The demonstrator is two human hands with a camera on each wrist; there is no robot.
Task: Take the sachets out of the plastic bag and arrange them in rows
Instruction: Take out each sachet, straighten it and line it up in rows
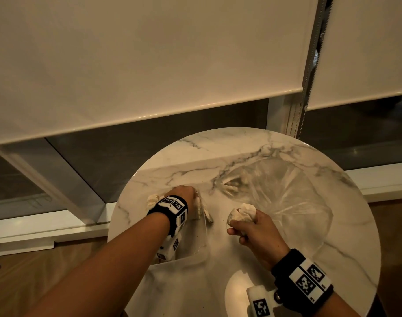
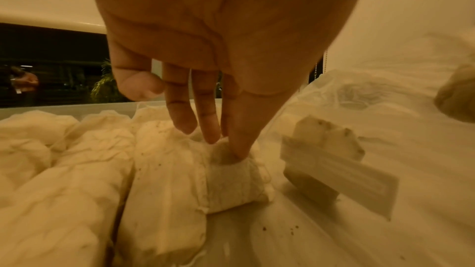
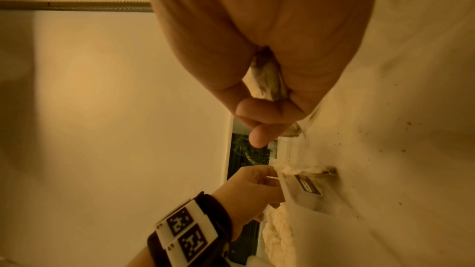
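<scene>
Nearest the head camera, the right hand (image 1: 256, 229) is curled round a crumpled pale sachet (image 1: 242, 213), holding it just above the marble counter (image 1: 218, 156); its wrist view shows the fingers folded tight with cloth bulging out between them. The clear plastic bag (image 1: 284, 197) lies slack on the counter just beyond that hand, mostly flattened, with a little pale material gathered at its puckered left end.

The left hand (image 2: 205, 68) reaches down with straight, close-set fingers (image 2: 210, 127) whose tips press into one sachet at the right edge of a cluster of laid-out sachets (image 2: 77, 170). They lie side by side, touching, inside what looks like a shallow clear tray (image 1: 202, 227); I cannot tell exactly where its walls run. A small stiff packet with a label (image 2: 331, 170) leans just to the right of the pressed sachet.

My reading is that placing is well under way, and the left hand is seating one sachet while the right brings the next.

The risks from here are mostly of disorder. The sachets are soft and lumpy, so a push from the fingertips may shove a neighbour askew and break the row. The right hand's tight squeeze could deform or burst its sachet; dark specks already dot the counter, which suggests that contents leak. Setting the new sachet down near the leaning packet could topple it. The limp bag could also drag along on a passing wrist.
</scene>
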